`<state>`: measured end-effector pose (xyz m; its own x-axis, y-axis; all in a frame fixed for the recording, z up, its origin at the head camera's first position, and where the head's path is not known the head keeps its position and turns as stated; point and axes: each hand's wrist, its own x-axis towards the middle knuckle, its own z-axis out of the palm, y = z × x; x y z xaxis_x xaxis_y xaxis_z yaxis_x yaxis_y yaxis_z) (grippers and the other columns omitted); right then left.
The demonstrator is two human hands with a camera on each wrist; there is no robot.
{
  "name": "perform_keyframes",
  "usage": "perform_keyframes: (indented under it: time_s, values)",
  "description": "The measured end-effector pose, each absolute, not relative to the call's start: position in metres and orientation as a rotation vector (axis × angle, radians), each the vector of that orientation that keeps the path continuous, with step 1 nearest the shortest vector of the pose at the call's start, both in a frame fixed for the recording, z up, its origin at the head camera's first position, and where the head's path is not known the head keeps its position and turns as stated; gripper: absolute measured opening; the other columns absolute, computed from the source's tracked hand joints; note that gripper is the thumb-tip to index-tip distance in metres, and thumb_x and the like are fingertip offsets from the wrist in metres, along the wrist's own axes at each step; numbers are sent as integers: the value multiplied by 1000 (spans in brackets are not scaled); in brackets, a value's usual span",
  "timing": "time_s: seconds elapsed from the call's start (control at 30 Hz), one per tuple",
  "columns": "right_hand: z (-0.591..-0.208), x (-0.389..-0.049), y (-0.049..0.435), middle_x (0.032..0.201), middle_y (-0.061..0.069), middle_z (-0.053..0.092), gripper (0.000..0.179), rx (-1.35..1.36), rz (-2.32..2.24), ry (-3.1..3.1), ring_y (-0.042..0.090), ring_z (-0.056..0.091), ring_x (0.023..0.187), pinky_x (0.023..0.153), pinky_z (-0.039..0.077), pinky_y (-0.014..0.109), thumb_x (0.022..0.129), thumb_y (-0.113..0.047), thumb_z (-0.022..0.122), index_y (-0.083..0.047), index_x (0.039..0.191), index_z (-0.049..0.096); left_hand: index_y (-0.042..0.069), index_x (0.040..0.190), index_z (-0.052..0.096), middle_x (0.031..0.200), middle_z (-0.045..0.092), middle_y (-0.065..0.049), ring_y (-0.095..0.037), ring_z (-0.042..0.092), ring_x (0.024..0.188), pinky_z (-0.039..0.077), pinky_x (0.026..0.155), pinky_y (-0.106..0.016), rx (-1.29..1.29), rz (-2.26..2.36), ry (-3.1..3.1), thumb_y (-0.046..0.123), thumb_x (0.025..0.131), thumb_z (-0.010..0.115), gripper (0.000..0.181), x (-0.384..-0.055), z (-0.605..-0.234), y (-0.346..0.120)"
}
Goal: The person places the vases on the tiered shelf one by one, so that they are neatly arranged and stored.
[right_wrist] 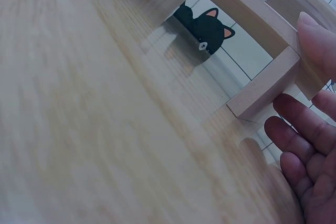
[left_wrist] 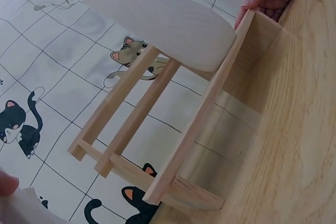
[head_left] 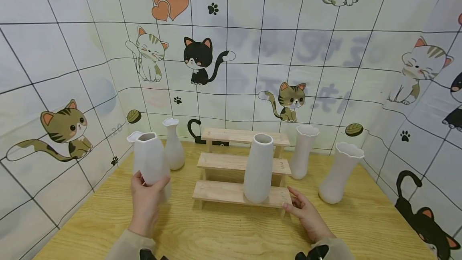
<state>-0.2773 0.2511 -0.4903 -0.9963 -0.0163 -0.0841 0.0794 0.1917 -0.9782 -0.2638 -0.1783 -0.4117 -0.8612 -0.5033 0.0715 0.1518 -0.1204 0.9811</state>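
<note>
My left hand (head_left: 146,202) grips a white vase (head_left: 149,155) with an angular mouth, left of a three-step wooden stand (head_left: 216,192). A bit of that vase and a fingertip show at the lower left corner of the left wrist view. At the stand's right end my right hand (head_left: 306,214) pinches the lowest step, thumb at its edge and fingers beside the leg, as the right wrist view shows. On that lowest step stands a tall, smooth white vase (head_left: 258,171), upright and right of centre; its base also shows in the left wrist view.
Behind the held vase are a slim-necked white vase (head_left: 174,151) and another vase's wavy rim (head_left: 133,136), its body mostly hidden. Two wavy-rimmed vases (head_left: 303,153) stand right of the stand on the wooden tabletop (head_left: 234,234). A cat-patterned cloth (head_left: 245,59) encloses the back and sides.
</note>
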Motion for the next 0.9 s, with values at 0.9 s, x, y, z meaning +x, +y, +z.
perform_keyframes:
  time_s: [0.9]
  values:
    - [-489, -276, 251, 131, 18, 52, 73, 64, -1954, 2360, 27, 51, 117, 100, 35, 50, 90, -26, 69, -12, 150, 30, 7, 143, 18, 139, 29, -18, -32, 38, 120, 36, 97, -50, 163, -2179, -1866, 5, 83, 73, 82, -258, -370, -137]
